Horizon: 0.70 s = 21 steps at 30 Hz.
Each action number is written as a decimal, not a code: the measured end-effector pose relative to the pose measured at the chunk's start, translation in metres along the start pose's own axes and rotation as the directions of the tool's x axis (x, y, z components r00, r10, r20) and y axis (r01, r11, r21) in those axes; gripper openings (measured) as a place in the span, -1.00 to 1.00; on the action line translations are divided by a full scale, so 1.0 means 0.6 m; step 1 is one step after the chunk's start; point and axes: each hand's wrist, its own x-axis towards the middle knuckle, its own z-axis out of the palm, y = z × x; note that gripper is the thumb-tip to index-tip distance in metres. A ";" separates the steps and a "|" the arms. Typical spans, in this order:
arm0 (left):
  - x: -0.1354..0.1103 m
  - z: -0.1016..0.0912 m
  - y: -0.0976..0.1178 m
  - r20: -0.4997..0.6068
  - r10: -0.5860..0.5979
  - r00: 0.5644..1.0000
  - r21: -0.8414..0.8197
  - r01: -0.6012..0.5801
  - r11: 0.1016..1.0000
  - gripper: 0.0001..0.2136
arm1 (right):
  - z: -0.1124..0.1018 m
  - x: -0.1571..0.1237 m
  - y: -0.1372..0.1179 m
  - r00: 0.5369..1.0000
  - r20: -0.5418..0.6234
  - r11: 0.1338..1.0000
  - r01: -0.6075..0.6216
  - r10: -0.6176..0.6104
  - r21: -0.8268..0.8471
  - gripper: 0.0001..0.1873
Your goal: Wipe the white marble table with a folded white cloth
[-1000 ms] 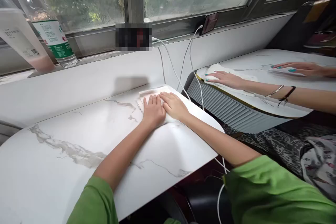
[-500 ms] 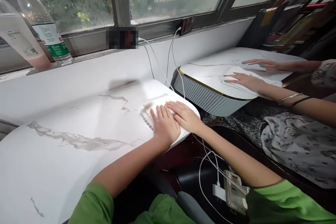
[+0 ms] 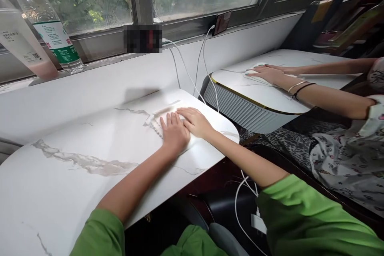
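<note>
White cloth (image 3: pixel 156 120): off-white, folded in layers, with a ribbed or stitched left edge; much of it is hidden by the hands.
Cloth's place: flat on the near white table (image 3: pixel 75 194), at the centre of the frame, close to the rounded far corner.
Left hand (image 3: pixel 176 134): spread flat on the cloth, pressing from above, fingers unclenched.
Right hand (image 3: pixel 196 122): also laid flat on it, fingers extended, touching the left hand.
Cloths: two; the second cloth (image 3: pixel 263 81) lies at right, under a co-worker's hands (image 3: pixel 267 74).
Tables: two, both white with grey veining; the far table (image 3: pixel 231 76) stands at right with a gold edge strip.
Wrist bands: two on the co-worker's nearer arm, one silvery, one black.
Sill containers: two at upper left, one clear bottle (image 3: pixel 57 40) with a green-and-white label, one translucent container (image 3: pixel 25 42) with pink remains.
Charger (image 3: pixel 258 223): one, white, lower right of centre.
</note>
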 end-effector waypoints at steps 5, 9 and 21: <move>0.047 -0.015 -0.079 0.010 -0.199 0.980 -0.027 0.200 0.979 -0.47 | 0.055 0.095 -0.018 1.000 0.002 1.000 0.011 -0.011 0.024 -0.53; 0.080 -0.021 -0.137 0.006 -0.199 0.980 0.004 0.199 0.980 -0.46 | 0.096 0.156 -0.027 1.000 -0.005 0.999 -0.005 0.006 0.049 -0.55; 0.163 -0.014 -0.224 -0.085 -0.173 0.981 -0.004 0.174 0.985 -0.51 | 0.150 0.261 -0.015 0.997 0.070 0.999 0.026 -0.023 -0.033 -0.51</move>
